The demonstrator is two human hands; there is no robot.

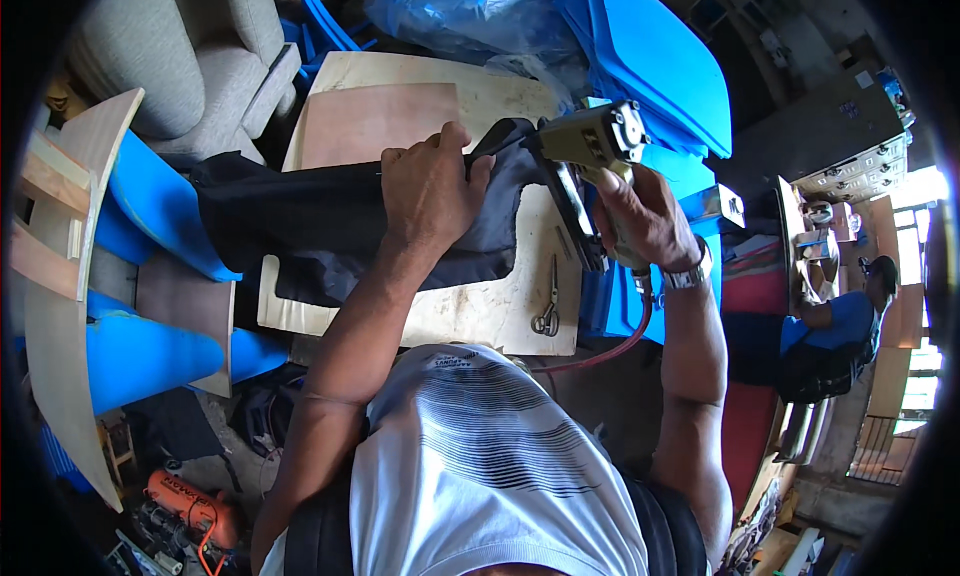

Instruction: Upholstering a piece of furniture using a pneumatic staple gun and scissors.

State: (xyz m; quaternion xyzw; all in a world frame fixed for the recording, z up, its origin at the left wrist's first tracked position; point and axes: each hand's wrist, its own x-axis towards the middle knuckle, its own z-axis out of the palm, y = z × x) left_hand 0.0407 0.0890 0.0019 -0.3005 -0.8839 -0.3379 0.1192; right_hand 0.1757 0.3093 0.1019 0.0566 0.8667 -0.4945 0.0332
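Observation:
Black fabric [330,226] lies draped over a long piece on the wooden worktable. My left hand [430,196] is on top of it, fingers bent over its far edge and thumb to the right, gripping the fabric. In my right hand [650,216] is a pneumatic staple gun [595,141], its handle wrapped by my fingers. The gun's nose end is close to the right end of the black fabric; whether they touch I cannot tell. From the handle a red air hose [610,354] curves down toward me. Scissors [548,314] lie on the table nearer my body.
The worktable [490,316] carries a brown board [375,121] at its far side. Blue panels [660,66] stack at the right, beside clear plastic wrap [470,16]. Blue and plywood seat parts [150,346] stand left, near a grey sofa [215,76]. An orange air compressor [190,506] sits lower left.

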